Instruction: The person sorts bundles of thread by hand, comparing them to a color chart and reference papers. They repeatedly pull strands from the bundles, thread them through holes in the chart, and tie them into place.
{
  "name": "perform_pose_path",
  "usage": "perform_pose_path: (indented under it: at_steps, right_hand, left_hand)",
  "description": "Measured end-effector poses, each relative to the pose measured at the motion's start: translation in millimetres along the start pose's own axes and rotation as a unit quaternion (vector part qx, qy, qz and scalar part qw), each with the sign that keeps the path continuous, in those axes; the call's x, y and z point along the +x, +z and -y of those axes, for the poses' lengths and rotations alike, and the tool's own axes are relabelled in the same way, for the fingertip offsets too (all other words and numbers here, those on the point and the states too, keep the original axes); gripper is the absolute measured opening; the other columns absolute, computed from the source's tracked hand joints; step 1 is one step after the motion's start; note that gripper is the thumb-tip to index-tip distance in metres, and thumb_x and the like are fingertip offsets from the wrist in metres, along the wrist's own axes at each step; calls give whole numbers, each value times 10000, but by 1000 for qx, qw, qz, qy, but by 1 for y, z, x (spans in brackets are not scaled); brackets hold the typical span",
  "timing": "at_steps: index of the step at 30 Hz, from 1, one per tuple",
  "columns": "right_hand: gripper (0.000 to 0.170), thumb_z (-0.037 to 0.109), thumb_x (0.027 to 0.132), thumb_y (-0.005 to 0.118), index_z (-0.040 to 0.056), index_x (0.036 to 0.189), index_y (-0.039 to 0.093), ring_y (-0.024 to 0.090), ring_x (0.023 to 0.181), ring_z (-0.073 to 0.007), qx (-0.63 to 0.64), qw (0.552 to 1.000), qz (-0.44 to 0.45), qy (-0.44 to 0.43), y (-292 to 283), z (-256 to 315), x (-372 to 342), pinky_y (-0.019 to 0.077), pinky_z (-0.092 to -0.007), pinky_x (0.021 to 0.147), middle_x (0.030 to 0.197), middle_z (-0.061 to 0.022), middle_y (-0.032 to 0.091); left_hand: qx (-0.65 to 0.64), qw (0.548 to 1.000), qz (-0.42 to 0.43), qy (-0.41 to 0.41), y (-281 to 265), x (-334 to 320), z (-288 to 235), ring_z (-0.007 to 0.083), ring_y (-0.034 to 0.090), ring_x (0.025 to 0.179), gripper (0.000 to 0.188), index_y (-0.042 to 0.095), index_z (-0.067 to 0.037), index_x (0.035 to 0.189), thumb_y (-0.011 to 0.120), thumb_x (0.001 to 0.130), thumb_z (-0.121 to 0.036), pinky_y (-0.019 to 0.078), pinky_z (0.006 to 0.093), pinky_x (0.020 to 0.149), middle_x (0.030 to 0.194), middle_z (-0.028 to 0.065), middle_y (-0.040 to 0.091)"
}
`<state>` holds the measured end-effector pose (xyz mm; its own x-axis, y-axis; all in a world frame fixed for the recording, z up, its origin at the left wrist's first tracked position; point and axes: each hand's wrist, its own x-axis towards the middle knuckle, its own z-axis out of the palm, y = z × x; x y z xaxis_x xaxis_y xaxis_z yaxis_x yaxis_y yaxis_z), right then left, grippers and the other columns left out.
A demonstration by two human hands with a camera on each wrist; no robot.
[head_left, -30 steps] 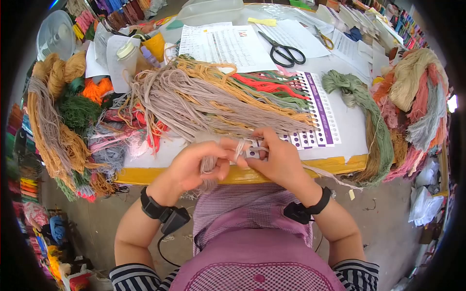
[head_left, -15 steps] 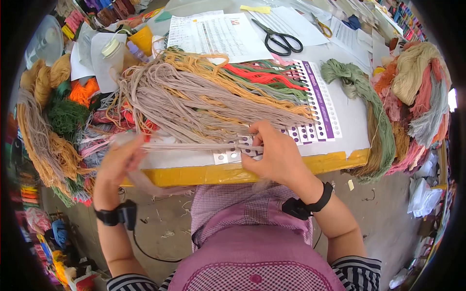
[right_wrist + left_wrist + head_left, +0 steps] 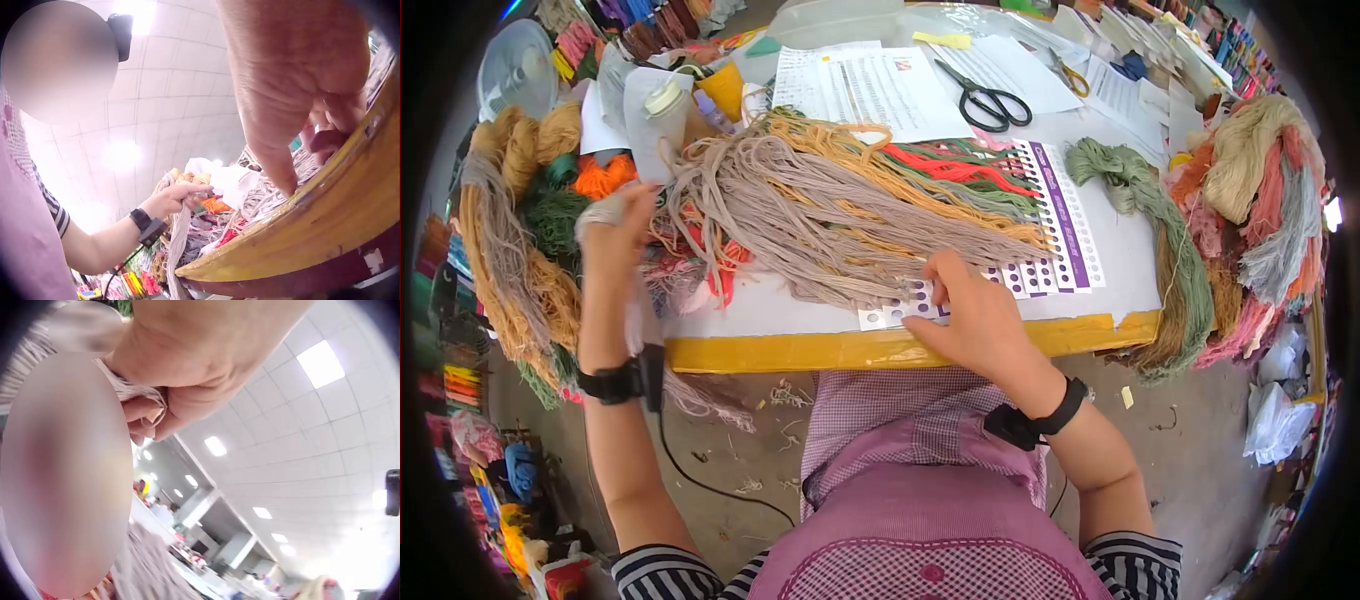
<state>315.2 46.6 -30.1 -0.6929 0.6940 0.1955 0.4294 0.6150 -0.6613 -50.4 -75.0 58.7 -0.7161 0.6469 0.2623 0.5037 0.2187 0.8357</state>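
Observation:
My left hand (image 3: 615, 235) is raised at the left of the table and grips a hank of grey-beige thread (image 3: 179, 234). In the left wrist view, strands (image 3: 128, 389) run across the palm and loop at the curled fingers (image 3: 142, 411). The hank hangs down past the table edge. My right hand (image 3: 978, 312) rests at the front edge, over a white card strip (image 3: 882, 318) with punched holes. Its thumb and index finger are spread apart on the strip. A large bundle of grey-beige threads (image 3: 800, 215) lies just beyond, its ends at the cards.
Purple-and-white punched cards (image 3: 1068, 225) hold more threads. Black scissors (image 3: 990, 105) lie by printed sheets (image 3: 890, 90). A green hank (image 3: 1145, 205) drapes over the right edge, tan hanks (image 3: 505, 200) over the left. A capped bottle (image 3: 665, 110) stands at back left.
Both hands were together at the card with the thread. My left hand has drawn away leftward and up, carrying the hank. My right hand has stayed by the card strip.

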Motion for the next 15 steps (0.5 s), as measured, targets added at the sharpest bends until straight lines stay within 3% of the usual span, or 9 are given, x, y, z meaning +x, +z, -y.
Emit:
perform_pose_path:
  at_steps: [1, 3, 4, 7, 11, 13, 15]
  right_hand:
    - [428, 255, 720, 752, 79, 1023, 506, 634, 727, -311, -8, 1000, 7, -9, -1, 4, -1, 504, -420, 615, 816, -100, 606]
    - [392, 267, 721, 751, 89, 988, 526, 634, 731, -308, -25, 997, -12, -65, 4, 7, -4, 505, -421, 617, 833, -95, 603]
    - [358, 278, 722, 751, 98, 952, 545, 634, 736, -304, -42, 992, -31, -114, 8, 9, -5, 506, -421, 620, 850, -89, 601]
    - [306, 279, 716, 746, 97, 890, 572, 638, 749, -293, -63, 992, -40, -97, 23, 7, 0, 512, -405, 622, 866, -80, 600]
    - [276, 263, 706, 736, 91, 860, 585, 640, 721, -266, 1, 997, -47, -64, 28, 2, 5, 513, -378, 617, 823, -64, 606]
    - [246, 241, 695, 725, 87, 835, 594, 635, 678, -240, 46, 998, -28, -16, 23, 3, 7, 510, -360, 603, 761, -51, 611]
    - [241, 243, 691, 724, 88, 823, 596, 631, 661, -233, 50, 998, -28, -12, 23, 2, 8, 507, -359, 597, 740, -45, 611]
  left_hand:
    - [12, 999, 43, 11, 13, -11, -2, 26, 478, 559, 183, 716, -61, 998, 698, 852, -168, 342, 199, 473, 734, -48, 603]
    - [-99, 988, 116, -18, 52, -61, -33, 45, 525, 636, 90, 731, -64, 902, 700, 844, -124, 413, 208, 576, 762, -45, 620]
    - [-93, 982, 167, 2, 64, -73, -33, 58, 543, 664, 88, 728, -53, 903, 695, 845, -110, 432, 218, 620, 767, -38, 630]
    - [-77, 955, 272, 89, 101, -101, -23, 65, 566, 695, 92, 715, -22, 909, 684, 846, -81, 462, 239, 650, 738, -18, 642]
    - [-55, 947, 317, 18, 128, -125, -24, 96, 586, 666, 131, 708, -32, 935, 694, 822, -96, 472, 261, 627, 726, 16, 645]
    - [53, 949, 289, 113, 139, -126, -20, 103, 514, 621, 179, 713, -57, 953, 719, 786, -121, 424, 266, 574, 681, -5, 566]
    - [45, 953, 261, 149, 147, -127, -18, 146, 532, 601, 174, 707, -62, 924, 726, 762, -122, 433, 297, 565, 659, 25, 544]
